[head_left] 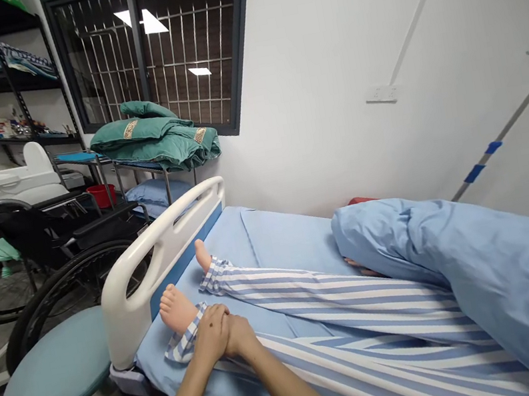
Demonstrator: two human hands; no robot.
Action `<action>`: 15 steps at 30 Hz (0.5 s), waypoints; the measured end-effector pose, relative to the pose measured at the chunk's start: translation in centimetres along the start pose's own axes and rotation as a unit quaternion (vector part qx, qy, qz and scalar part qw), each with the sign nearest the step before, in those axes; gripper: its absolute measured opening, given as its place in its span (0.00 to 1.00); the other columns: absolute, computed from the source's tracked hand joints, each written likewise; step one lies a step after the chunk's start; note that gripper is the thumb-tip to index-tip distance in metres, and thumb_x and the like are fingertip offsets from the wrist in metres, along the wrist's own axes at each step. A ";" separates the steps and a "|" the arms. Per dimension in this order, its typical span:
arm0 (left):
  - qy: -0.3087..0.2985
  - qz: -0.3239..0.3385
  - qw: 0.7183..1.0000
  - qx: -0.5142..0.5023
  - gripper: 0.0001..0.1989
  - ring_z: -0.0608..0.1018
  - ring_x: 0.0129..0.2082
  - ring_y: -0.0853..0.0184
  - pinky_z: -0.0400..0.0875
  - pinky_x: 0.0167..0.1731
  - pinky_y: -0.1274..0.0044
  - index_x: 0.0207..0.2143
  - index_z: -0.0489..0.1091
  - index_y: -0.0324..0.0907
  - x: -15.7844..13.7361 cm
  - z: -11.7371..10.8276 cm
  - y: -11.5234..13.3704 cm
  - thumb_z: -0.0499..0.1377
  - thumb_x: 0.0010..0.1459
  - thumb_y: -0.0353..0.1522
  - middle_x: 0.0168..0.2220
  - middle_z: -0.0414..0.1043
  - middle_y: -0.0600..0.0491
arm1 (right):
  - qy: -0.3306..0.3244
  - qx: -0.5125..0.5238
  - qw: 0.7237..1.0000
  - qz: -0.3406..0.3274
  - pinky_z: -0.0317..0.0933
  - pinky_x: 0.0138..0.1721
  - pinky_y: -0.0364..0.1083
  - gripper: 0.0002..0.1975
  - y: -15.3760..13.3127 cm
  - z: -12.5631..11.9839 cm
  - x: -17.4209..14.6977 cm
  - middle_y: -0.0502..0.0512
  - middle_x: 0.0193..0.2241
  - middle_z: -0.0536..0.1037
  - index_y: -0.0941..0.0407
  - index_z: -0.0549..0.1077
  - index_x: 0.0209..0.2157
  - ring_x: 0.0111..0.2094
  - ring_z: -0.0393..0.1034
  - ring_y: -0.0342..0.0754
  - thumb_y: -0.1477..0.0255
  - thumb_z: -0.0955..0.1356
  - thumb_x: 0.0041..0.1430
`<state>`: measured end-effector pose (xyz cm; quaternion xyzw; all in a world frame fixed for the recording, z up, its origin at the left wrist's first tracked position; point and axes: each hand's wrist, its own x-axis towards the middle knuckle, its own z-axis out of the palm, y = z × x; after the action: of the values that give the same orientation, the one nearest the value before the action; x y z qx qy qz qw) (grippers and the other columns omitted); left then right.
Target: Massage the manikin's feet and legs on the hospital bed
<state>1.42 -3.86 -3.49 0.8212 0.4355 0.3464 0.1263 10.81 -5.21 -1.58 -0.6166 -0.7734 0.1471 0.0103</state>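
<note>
A figure in blue-and-white striped trousers lies on the bed, with both bare feet toward the footboard. My left hand (212,332) is closed over the nearer trouser leg (323,367) just above the ankle, close to the nearer foot (176,309). Right beside it, touching it, my right hand (239,335) is wrapped on the same leg; its fingertips are mostly hidden. The farther foot (202,255) rests toes up, its trouser leg (305,289) stretched along the sheet. A blue quilt (498,260) is folded back over the upper body, with some fingers showing at its edge.
The white footboard (124,269) rises left of the feet. Beyond it are a round stool (57,368) and a black wheelchair (65,251). Folded green quilts (158,138) lie on a stand under the barred window. A metal pole (523,107) leans at the right.
</note>
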 end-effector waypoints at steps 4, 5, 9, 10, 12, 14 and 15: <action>0.010 0.003 1.000 0.022 0.12 0.69 0.34 0.65 0.63 0.38 0.72 0.30 0.63 0.41 -0.1 0.4 -0.3 0.42 0.57 0.27 0.30 0.68 0.51 | -0.002 -0.018 1.000 -0.002 0.63 0.41 0.50 0.21 -0.3 -0.2 -0.3 0.62 0.39 0.76 0.57 0.70 0.44 0.40 0.71 0.54 0.67 0.65 0.47; 0.013 0.003 0.999 0.030 0.12 0.69 0.34 0.66 0.63 0.38 0.72 0.30 0.63 0.41 -0.1 0.4 -0.4 0.42 0.57 0.27 0.30 0.68 0.51 | -0.002 -0.020 1.000 -0.001 0.63 0.41 0.51 0.22 -0.3 -0.4 -0.5 0.62 0.39 0.76 0.57 0.70 0.44 0.40 0.70 0.55 0.66 0.66 0.46; -0.005 0.050 0.994 0.098 0.11 0.68 0.33 0.65 0.62 0.37 0.72 0.30 0.64 0.40 -0.7 0.4 -0.2 0.43 0.56 0.26 0.30 0.68 0.51 | -0.031 -0.019 0.999 -0.001 0.63 0.38 0.53 0.30 0.8 -2.0 -2.6 0.64 0.39 0.75 0.58 0.70 0.43 0.41 0.69 0.61 0.58 0.69 0.37; -0.014 0.064 0.991 0.120 0.10 0.67 0.33 0.64 0.61 0.36 0.71 0.29 0.64 0.40 -0.9 0.4 -0.1 0.44 0.55 0.25 0.30 0.67 0.50 | -0.032 -0.018 0.999 0.001 0.63 0.38 0.53 0.31 1.5 -2.6 -3.4 0.64 0.39 0.75 0.59 0.71 0.42 0.41 0.68 0.61 0.56 0.69 0.36; -0.017 0.072 0.985 0.155 0.10 0.66 0.33 0.63 0.60 0.35 0.71 0.27 0.64 0.40 -1.2 0.5 0.2 0.46 0.54 0.25 0.28 0.66 0.50 | -0.014 -0.016 1.000 0.004 0.62 0.39 0.52 0.32 3.2 -3.9 -5.1 0.65 0.40 0.74 0.60 0.71 0.42 0.42 0.67 0.61 0.54 0.69 0.36; -0.004 0.060 0.983 0.173 0.10 0.65 0.33 0.63 0.60 0.35 0.71 0.27 0.64 0.40 -1.4 0.6 0.6 0.46 0.55 0.25 0.27 0.65 0.50 | 0.009 -0.016 1.000 0.003 0.60 0.41 0.51 0.33 5.0 -4.8 -6.9 0.65 0.41 0.73 0.60 0.70 0.43 0.44 0.65 0.60 0.54 0.68 0.37; 0.001 0.055 0.983 0.176 0.10 0.65 0.33 0.63 0.59 0.35 0.71 0.27 0.64 0.40 -1.5 0.6 0.7 0.45 0.55 0.25 0.27 0.65 0.50 | 0.015 -0.012 1.000 0.004 0.60 0.42 0.50 0.34 5.9 -4.9 -7.7 0.64 0.42 0.72 0.60 0.69 0.45 0.45 0.65 0.60 0.53 0.68 0.37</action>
<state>1.69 -5.41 -4.27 0.8529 0.4440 0.2717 -0.0400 19.18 -10.33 2.95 -0.6216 -0.7726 0.1285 0.0140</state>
